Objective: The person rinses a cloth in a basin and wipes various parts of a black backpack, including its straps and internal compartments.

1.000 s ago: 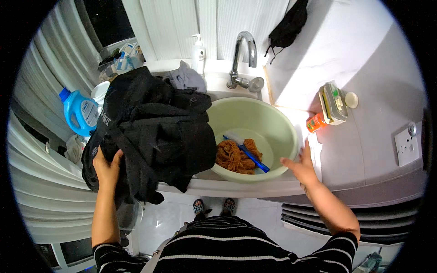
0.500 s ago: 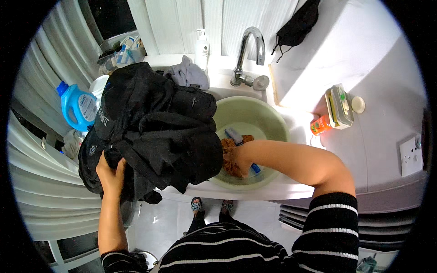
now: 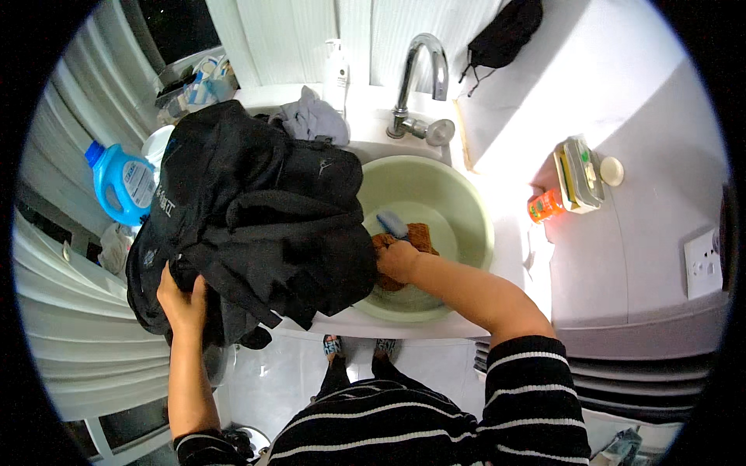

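Note:
A bulky black backpack [image 3: 272,210] rests over the left part of the sink and overlaps the basin's left rim. My left hand [image 3: 183,303] grips its near left side, thumb on top and the other fingers partly hidden in the fabric. Inside the pale green basin [image 3: 474,206], my right hand [image 3: 398,261] is closed on a wet brown cloth [image 3: 420,234]; its fingertips are partly hidden. Just beyond that hand lies a brush [image 3: 393,225] with pale bristles, its handle covered by hand and cloth. Shallow water appears to lie in the basin.
A chrome faucet [image 3: 420,85] stands behind the basin. Beside it are a grey cloth [image 3: 313,116] and a white pump bottle [image 3: 336,74]. A blue detergent jug [image 3: 124,185] is at the left. On the right ledge sit an orange bottle [image 3: 545,206] and a soap box [image 3: 579,175].
My right hand has shifted slightly up and left in the basin, its forearm now coming in lower. More brown cloth shows, and the brush's blue handle end is out of sight. My left hand keeps its grip.

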Motion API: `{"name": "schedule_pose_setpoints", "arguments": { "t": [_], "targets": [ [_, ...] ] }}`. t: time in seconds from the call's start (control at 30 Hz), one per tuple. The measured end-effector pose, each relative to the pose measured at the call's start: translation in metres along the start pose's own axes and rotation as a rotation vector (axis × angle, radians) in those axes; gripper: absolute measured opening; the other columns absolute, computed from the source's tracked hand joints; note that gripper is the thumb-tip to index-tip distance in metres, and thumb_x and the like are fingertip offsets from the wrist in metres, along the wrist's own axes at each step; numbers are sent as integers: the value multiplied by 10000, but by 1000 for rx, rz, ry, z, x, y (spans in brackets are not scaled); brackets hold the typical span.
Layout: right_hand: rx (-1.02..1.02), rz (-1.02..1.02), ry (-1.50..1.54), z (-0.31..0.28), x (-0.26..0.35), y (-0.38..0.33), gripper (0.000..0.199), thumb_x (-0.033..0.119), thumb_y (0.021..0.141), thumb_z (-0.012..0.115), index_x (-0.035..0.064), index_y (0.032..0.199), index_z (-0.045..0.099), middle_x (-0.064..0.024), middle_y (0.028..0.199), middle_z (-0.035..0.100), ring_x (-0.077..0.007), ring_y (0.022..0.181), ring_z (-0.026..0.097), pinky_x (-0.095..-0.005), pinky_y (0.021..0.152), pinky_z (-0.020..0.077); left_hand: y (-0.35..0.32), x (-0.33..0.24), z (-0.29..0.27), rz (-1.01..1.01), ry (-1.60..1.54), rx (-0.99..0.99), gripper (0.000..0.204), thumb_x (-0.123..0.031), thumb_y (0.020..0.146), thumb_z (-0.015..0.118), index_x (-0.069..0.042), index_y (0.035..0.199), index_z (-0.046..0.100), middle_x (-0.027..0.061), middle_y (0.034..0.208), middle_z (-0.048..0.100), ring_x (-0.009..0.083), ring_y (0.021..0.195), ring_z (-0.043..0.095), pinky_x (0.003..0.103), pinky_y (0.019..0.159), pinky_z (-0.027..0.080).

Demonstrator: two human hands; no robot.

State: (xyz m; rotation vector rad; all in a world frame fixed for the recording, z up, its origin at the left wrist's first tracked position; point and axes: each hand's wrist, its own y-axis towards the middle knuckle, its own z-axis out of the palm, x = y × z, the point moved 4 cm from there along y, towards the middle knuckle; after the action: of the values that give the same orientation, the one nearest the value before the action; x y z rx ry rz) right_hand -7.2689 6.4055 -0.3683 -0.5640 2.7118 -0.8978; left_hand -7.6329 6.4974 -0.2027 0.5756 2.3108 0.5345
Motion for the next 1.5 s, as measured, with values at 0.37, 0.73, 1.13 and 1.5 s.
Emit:
{"name": "schedule_pose_setpoints", "arguments": {
  "t": [0.37,0.73,1.13,1.5],
  "targets": [
    [-994,233,1465,-70,-67,-257,501,-29,647,701,6,1131,578,-32,997,634,-121,905,597,-274,810,498,-2,16,2,4,22,67,452,-2,742,644,79,1171,526,261,1058,611,387,991,605,379,889,450],
    [-1007,1081,1348,19,-61,-420,374,100,648,748,52,1002,637,-32,815,655,-103,634,585,-229,531,476,0,5,-5,35,-48,76,493,-40,747,685,83,1195,518,269,1105,599,388,1022,592,384,917,438],
    [-538,981,437,-24,-24,-289,580,263,776,707,130,1296,487,-176,1194,551,-339,942,622,-414,788,517,2,-8,-5,29,-15,38,435,-27,716,709,75,1109,551,253,965,632,390,907,625,371,823,477],
    [-1220,917,952,-66,-192,-62,621,459,770,667,48,1223,558,-185,1172,599,-341,1069,574,-406,907,455,-8,9,4,-48,1,59,465,-41,712,665,76,1143,533,265,1045,597,426,972,592,410,873,457]
  ]
}}
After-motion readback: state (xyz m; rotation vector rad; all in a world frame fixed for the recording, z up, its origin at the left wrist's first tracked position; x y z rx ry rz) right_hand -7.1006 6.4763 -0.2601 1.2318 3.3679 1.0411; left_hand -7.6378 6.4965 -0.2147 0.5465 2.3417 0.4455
